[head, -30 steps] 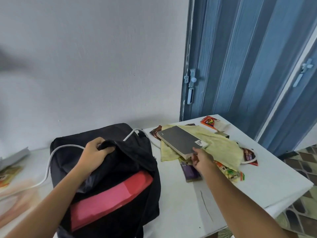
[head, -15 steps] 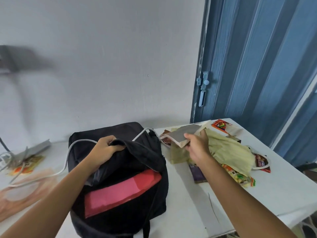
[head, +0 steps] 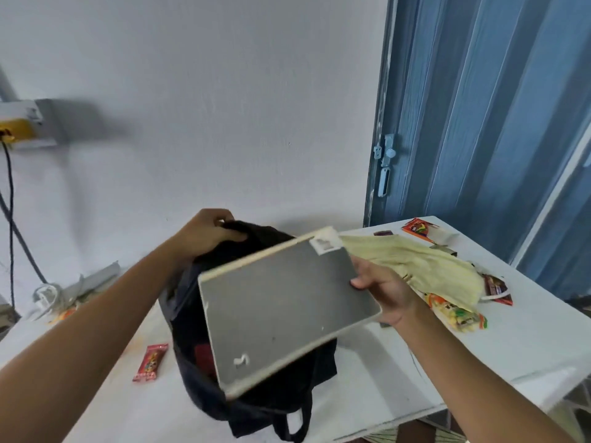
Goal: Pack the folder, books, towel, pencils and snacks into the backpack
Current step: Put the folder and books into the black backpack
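My right hand (head: 385, 292) grips a grey book (head: 284, 308) by its right edge and holds it tilted in the air over the black backpack (head: 198, 356). My left hand (head: 208, 233) grips the backpack's top rim and holds it up and open. Inside the bag a bit of the red folder (head: 202, 354) shows; the book hides most of the opening. The yellow towel (head: 415, 266) lies on the white table (head: 527, 346) to the right, with snack packets (head: 457, 314) beside and beneath it. One red snack packet (head: 150, 362) lies left of the bag.
More snack packets (head: 420, 228) sit at the table's far right, near a blue folding door (head: 479, 123). A dark packet (head: 497, 289) lies by the towel's right end. Black cables (head: 12, 219) hang down the wall at far left, over clutter (head: 73, 286) on the table's left end.
My right hand has lifted the grey book off the towel and carried it left, over the backpack. My left hand has raised the bag's rim. A red snack packet now shows left of the bag.
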Demonstrator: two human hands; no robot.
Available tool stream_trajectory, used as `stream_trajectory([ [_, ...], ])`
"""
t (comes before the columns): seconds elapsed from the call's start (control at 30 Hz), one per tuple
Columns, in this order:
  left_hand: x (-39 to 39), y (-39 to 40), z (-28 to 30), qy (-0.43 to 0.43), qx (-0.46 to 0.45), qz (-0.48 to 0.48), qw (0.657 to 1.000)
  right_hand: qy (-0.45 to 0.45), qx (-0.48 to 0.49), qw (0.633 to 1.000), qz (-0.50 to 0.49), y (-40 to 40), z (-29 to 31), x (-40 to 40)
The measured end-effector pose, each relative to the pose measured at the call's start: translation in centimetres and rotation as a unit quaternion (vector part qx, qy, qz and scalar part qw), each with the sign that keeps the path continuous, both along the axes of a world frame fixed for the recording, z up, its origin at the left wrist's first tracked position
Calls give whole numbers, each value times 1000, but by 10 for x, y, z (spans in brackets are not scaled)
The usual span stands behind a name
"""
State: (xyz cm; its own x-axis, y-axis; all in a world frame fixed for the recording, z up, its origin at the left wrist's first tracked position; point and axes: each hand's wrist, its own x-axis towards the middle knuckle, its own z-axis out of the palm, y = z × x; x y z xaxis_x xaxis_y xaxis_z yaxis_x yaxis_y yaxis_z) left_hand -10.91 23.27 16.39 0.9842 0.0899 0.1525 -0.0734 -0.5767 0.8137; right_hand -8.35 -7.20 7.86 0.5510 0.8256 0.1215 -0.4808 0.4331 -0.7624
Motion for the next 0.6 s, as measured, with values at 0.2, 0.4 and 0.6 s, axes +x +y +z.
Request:
stream_trajectory([
  [0.2,2,9,23,-116,32,61,991,64,-114,990,-61,28,-30,-23],
  [0.4,-7,9,27,-173,76,79,979,180,-48,954,-235,62,-58,-43],
  [0.6,-17,5,29,-171,68,72,980,201,23,937,-286,102,-67,-59],
])
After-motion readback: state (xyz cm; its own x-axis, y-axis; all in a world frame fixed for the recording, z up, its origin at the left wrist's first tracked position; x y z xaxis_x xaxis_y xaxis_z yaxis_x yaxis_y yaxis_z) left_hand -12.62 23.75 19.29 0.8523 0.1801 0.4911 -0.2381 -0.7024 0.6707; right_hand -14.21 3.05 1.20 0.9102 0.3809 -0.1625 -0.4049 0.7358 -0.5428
